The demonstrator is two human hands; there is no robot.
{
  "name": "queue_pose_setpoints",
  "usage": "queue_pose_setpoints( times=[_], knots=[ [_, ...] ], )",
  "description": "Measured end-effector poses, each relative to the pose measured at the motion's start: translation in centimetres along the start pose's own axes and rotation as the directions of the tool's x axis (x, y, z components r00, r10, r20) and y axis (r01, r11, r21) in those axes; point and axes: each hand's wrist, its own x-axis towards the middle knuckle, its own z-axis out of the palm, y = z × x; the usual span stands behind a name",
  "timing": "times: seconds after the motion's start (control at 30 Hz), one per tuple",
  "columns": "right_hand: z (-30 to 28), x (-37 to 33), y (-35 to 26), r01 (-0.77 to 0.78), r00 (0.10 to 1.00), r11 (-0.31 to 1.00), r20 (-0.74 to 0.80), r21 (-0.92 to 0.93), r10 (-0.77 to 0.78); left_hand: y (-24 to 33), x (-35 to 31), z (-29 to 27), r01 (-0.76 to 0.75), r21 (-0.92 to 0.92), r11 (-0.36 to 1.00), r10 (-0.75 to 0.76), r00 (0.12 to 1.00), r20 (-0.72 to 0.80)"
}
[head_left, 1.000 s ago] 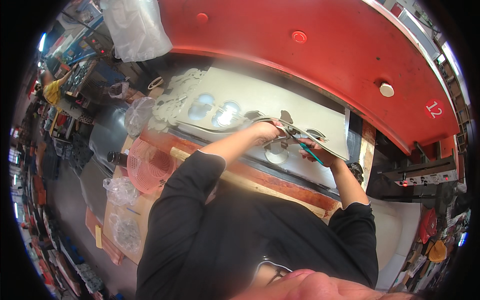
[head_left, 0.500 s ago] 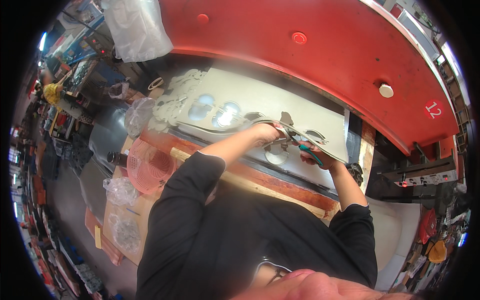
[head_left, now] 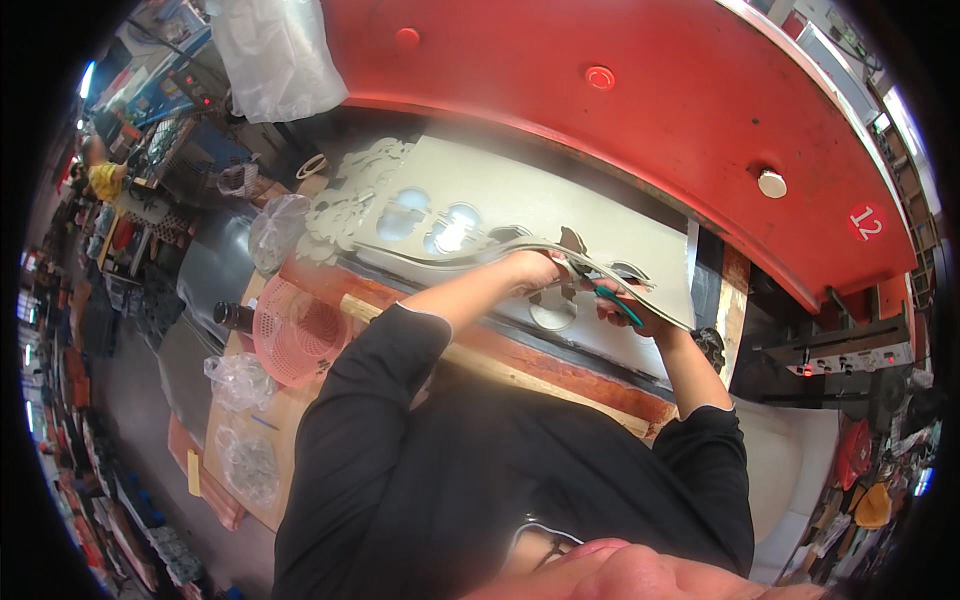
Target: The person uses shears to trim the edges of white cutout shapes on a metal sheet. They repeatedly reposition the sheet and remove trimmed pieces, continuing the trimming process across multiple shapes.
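Note:
A pale grey-beige sheet (head_left: 480, 177) with several rounded cut-outs lies across the machine bed, its near edge lifted in a wave. My left hand (head_left: 535, 270) is closed on that raised edge near the middle. Just to the right, my right hand (head_left: 640, 308) grips teal-handled scissors (head_left: 618, 303), their blades pointing left at the sheet's edge by a cut-out. The blade tips are partly hidden by the sheet and my left hand. Cut flat pieces (head_left: 350, 190) of the same material are heaped at the sheet's left end.
Beyond the sheet rises a red machine front (head_left: 500, 70) with buttons. A pink perforated basket (head_left: 300, 335) and plastic bags (head_left: 245, 460) rest on the wooden table at left. A control box (head_left: 855, 358) is at right. A person in yellow (head_left: 105, 182) is far left.
My right hand and the scissors have shifted slightly left and up toward my left hand. The sheet's raised edge has moved a little; my left hand keeps its hold.

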Motion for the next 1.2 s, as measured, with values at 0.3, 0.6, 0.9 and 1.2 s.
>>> queue_pose_setpoints(
  times=[0.3, 0.6, 0.9, 1.2],
  knots=[
    [1.0, -0.4, 0.0, 0.045, 0.999, 0.999, -0.029, 0.004, -0.045, 0.9, -0.9, 0.1, 0.064, 0.067, 0.996, -0.06, 0.996, -0.062],
    [1.2, -0.3, -0.1, 0.082, 0.997, 0.996, -0.008, 0.032, -0.082, 0.5, -0.8, 0.1, 0.045, 0.053, 0.998, -0.042, 0.998, -0.056],
    [1.3, 0.2, 0.9, 0.119, 0.981, 0.945, 0.112, 0.305, -0.16, -0.9, 0.1, 0.0, -0.004, 0.091, 0.996, 0.01, 0.998, -0.067],
    [3.5, -0.4, 0.9, 0.09, 0.991, 0.991, -0.11, 0.097, -0.079, 0.6, -1.3, 0.4, -0.045, 0.1, 0.994, 0.045, 0.999, 0.005]
  ],
)
